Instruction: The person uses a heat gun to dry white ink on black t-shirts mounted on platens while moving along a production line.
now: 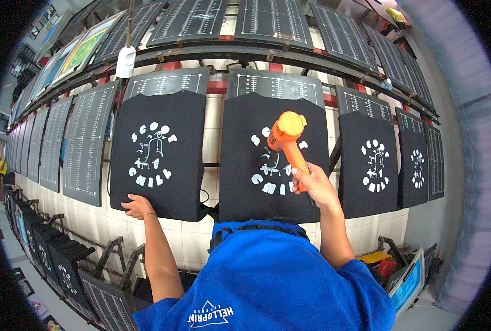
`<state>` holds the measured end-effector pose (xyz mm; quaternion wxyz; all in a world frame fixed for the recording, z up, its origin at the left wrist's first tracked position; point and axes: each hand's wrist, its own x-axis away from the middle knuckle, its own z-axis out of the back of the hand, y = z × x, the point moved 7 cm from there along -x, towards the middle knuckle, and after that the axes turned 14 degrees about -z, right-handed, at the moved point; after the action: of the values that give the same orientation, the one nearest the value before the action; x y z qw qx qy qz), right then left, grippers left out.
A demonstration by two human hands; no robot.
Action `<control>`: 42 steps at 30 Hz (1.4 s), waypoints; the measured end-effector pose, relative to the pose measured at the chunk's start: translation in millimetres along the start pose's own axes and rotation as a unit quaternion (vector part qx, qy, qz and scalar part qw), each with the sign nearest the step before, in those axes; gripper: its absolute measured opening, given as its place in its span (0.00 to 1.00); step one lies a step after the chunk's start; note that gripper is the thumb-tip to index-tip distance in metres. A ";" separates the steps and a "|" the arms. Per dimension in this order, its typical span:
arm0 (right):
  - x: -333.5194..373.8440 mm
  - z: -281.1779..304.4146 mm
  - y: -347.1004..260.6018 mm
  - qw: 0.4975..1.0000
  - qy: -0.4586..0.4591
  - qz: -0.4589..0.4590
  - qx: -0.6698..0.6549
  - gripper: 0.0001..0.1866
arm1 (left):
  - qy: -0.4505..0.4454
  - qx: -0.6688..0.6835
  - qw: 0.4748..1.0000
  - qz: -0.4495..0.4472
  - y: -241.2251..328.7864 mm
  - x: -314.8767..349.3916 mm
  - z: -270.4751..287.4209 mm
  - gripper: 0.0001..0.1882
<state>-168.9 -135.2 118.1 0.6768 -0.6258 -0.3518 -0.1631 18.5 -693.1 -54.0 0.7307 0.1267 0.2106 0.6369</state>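
Note:
My right hand (312, 183) grips the handle of an orange hair dryer (288, 126). The dryer's head hangs over the white print of a black T-shirt (242, 160) and covers part of it. To the left lies another black T-shirt (184, 118) with the same kind of white ring-shaped print. My left hand (139, 207) rests near its lower left edge, fingers stretched out and holding nothing. Both shirts are spread on dark printing boards; the tops of the left board (171, 81) and middle board (256, 81) show above the collars.
Further right are two more printed black shirts, one (361, 143) nearer and one (410, 165) at the row's end. Bare marked boards (91, 143) continue left. A metal rail (201, 53) runs behind, with a white device (126, 62) hanging on a cord. A framed screen (408, 281) stands lower right.

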 end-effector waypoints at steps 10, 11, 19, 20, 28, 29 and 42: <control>-5.0 -9.7 -2.1 1.000 -0.007 -0.003 -0.005 0.13 | 0.018 0.002 1.000 -0.003 5.8 3.3 3.7 0.32; -5.0 -11.6 -1.9 1.000 -0.005 0.005 0.000 0.13 | 0.021 0.002 1.000 0.001 3.8 1.1 3.2 0.32; 1.1 -3.0 1.9 1.000 0.009 -0.001 -0.010 0.12 | 0.004 -0.008 1.000 0.008 2.8 -0.6 0.1 0.33; 3.4 2.8 3.0 0.999 -0.001 -0.013 -0.034 0.12 | 0.002 -0.007 1.000 0.010 1.3 2.4 -1.2 0.33; 16.0 2.5 17.2 0.998 -0.003 -0.034 -0.056 0.13 | -0.015 -0.010 1.000 0.019 5.3 8.6 5.4 0.32; 17.6 -0.5 17.6 0.998 -0.001 -0.029 -0.053 0.13 | -0.019 -0.007 1.000 0.021 9.7 9.0 8.4 0.32; 15.6 -22.7 13.4 1.000 0.008 0.000 -0.008 0.14 | -0.017 -0.011 1.000 0.005 8.7 4.3 1.8 0.33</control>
<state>-142.9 -151.4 119.5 0.6742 -0.6302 -0.3452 -0.1708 12.1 -687.4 -49.2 0.7323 0.1302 0.1907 0.6406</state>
